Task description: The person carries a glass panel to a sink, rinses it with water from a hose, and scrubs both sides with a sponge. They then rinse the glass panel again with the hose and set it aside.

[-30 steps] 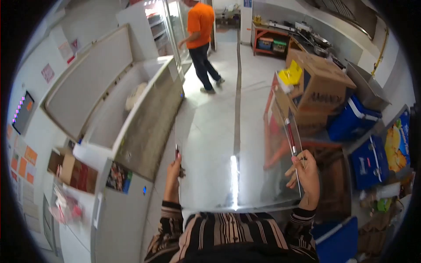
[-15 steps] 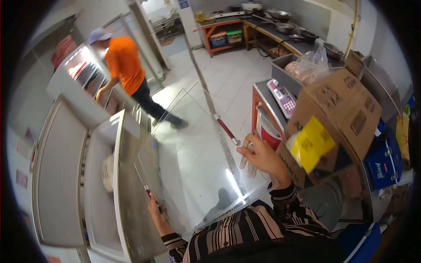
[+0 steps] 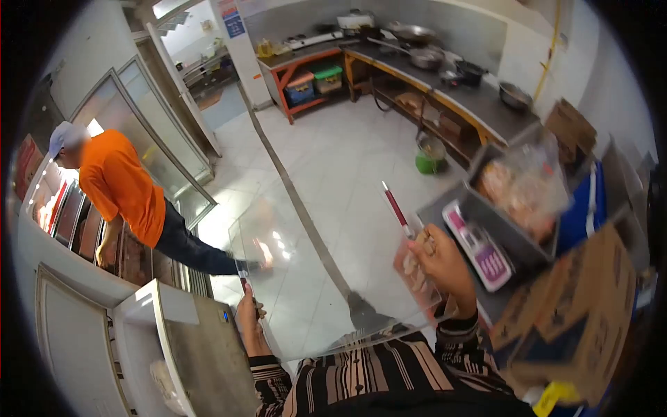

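Observation:
In front of my body I hold a clear see-through container [image 3: 306, 316], with dark red handles on its two sides. My left hand [image 3: 250, 313] is closed round the left handle. My right hand [image 3: 436, 258] is closed at the lower end of the right red handle [image 3: 397, 207]; the clear wall lies beside its fingers. The container's near edge is close to my striped top, and the floor shows through it.
A person in an orange shirt [image 3: 124, 184] bends over a lit cabinet at left. An open chest freezer [image 3: 208, 354] stands at lower left. At right are a pink-and-white scale [image 3: 479, 250], a grey bin [image 3: 511, 201] of bagged food and cardboard boxes [image 3: 577, 313]. Pans stand on the far counter [image 3: 445, 76].
My right hand has closed from spread fingers onto the container's handle side. The view has swung right and forward, bringing the scale and bin closer. The person in orange leans further into the cabinet.

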{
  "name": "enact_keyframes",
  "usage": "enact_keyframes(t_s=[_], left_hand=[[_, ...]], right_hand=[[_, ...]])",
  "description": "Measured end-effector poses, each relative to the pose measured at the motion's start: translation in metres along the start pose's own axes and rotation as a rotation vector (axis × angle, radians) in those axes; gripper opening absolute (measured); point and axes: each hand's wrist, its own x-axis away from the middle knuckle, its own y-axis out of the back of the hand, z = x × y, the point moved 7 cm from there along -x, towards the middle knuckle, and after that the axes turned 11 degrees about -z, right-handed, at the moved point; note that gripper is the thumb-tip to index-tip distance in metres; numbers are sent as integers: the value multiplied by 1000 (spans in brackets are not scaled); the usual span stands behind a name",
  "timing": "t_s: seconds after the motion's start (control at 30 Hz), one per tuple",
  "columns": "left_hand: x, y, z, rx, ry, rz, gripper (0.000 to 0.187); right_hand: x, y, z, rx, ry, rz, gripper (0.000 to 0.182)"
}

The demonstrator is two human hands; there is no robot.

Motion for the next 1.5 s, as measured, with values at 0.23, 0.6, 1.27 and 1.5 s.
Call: enact_keyframes(t_s=[0.23,0.6,1.27,1.5], left_hand=[[-129,-98,-87,66,34,-39,49],[-361,-262,-255,126,-17,-95,55],[-767,-566,-521,187,-137,-116,50],[-912,-585,-582,270,-101,-295,51]], right_hand=[[-208,-83,-1,-37,-110,133,20],[-533,-225,20,-43,-60,224,21],[-1073,-435,80,-14,38,177,16],[-1249,-593,92,-73,36,399,16]])
